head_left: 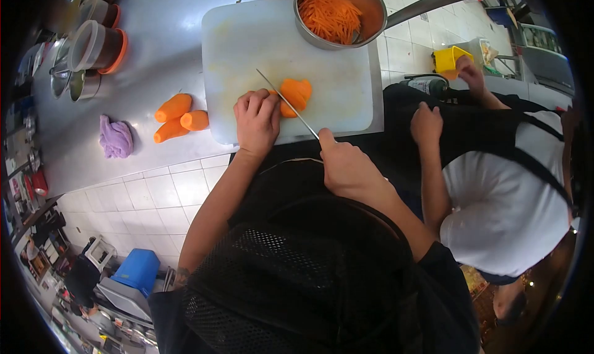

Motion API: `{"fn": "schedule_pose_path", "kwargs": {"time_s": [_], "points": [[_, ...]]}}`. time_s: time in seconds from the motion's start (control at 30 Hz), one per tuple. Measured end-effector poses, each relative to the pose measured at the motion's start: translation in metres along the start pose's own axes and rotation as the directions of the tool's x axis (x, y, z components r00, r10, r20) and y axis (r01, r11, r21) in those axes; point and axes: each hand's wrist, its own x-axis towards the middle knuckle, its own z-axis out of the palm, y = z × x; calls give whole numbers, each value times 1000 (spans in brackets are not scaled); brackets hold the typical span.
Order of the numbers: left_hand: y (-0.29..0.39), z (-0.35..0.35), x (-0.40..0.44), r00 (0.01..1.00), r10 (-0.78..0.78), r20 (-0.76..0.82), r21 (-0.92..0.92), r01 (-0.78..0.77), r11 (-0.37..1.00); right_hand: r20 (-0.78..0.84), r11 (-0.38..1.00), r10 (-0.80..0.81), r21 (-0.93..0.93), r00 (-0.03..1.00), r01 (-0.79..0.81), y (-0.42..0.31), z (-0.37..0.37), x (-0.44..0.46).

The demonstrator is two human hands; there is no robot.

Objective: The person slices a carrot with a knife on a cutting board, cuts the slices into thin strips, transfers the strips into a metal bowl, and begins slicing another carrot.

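From the head view, we're looking down on a metal surface with a white cutting board lying on it. The right hand has the knife closed in its grip, blade slanting over the board. The left hand, fingers curled and held close together, presses down just beside the blade; whatever is beneath those fingers is mostly hidden. Orange carrot slices lie overlapping on the board, right against the blade's far side.

And what's around them? A metal pan of shredded carrot takes up the board's far right corner, its long handle reaching out to the right. Left of the board, three peeled carrot pieces sit grouped together, with a crumpled purple cloth farther left. Beyond those, plastic tubs and metal containers crowd the left end. Close by on the right stands another person in a white shirt, one hand at a yellow container.
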Motion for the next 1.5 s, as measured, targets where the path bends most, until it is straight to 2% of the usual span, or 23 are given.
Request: {"fn": "schedule_pose_path", "kwargs": {"time_s": [0.13,0.2,0.37,0.53,0.8,0.93,1.0,1.3,1.4,1.5], "points": [[1,1,0,1000,-15,-5,-3,15,1000,-49,998,-62,19,997,63,6,9,9],[2,1,2,1000,-12,-6,0,12,1000,-161,990,-138,7,977,141,8,22,27],[0,2,0,1000,-23,-11,-4,23,1000,-225,986,-132,69,965,150,48,62,62],[-2,4,0,1000,-18,-14,0,18,1000,-296,975,-169,91,940,204,50,56,68],[-3,4,-3,1000,-5,6,8,5,1000,-234,986,-162,-11,959,164,22,6,18],[-2,2,-2,1000,3,-7,-2,-3,1000,-217,989,-144,11,965,150,19,1,13],[-4,2,-3,1000,0,-13,-2,0,1000,-146,996,-78,20,986,82,13,-2,3],[-1,3,-2,1000,-4,-19,-11,4,1000,-25,999,-43,-17,999,43,13,-2,-17],[-1,2,-2,1000,-7,-14,-3,7,1000,-61,994,-112,-2,992,113,12,-2,-16],[-1,3,-2,1000,-8,-8,6,8,1000,-62,996,-79,35,995,81,8,5,-1]]}}
